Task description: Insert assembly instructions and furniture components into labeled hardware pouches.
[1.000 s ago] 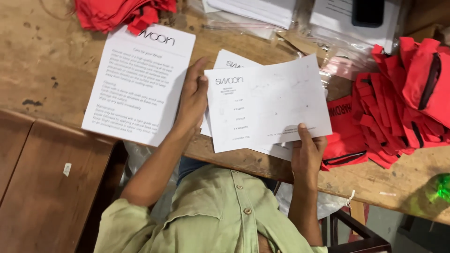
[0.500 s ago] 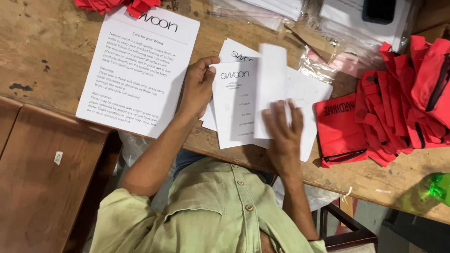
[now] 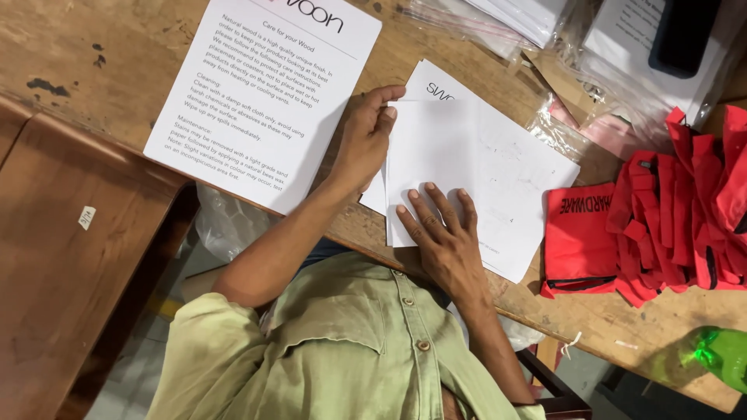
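Worn wooden workbench point(image 3: 93, 54), scratched & stained, w/ a darker wood panel point(image 3: 70, 257) lower at the near-left. Person in a pale green shirt point(image 3: 342, 350) leans over the edge.

Folded white sheet point(image 3: 436, 155) lies flat on the bench near its front edge, atop a small stack of white sheets point(image 3: 513, 202). Folded over on itself, blank side up; long axis runs roughly front-to-back from the person, fold edge on the left side by the thumb. The stack under it fans out to the right & slightly skewed.

Right hand point(image 3: 440, 237) is flat, fingers spread, palm pressing down on the near end of the folded sheet. Left hand point(image 3: 366, 140) rests at the sheet's left edge, fingers curled, tips on the top-left corner; not gripping anything that I can tell. Hands near each other, not touching.

Left of them: a large printed care leaflet point(image 3: 264, 101), tilted. Right: pile of red fabric pouches point(image 3: 669, 210). Clear plastic bags point(image 3: 576, 47) at the far side; green bottle point(image 3: 716, 354) at the near-right.
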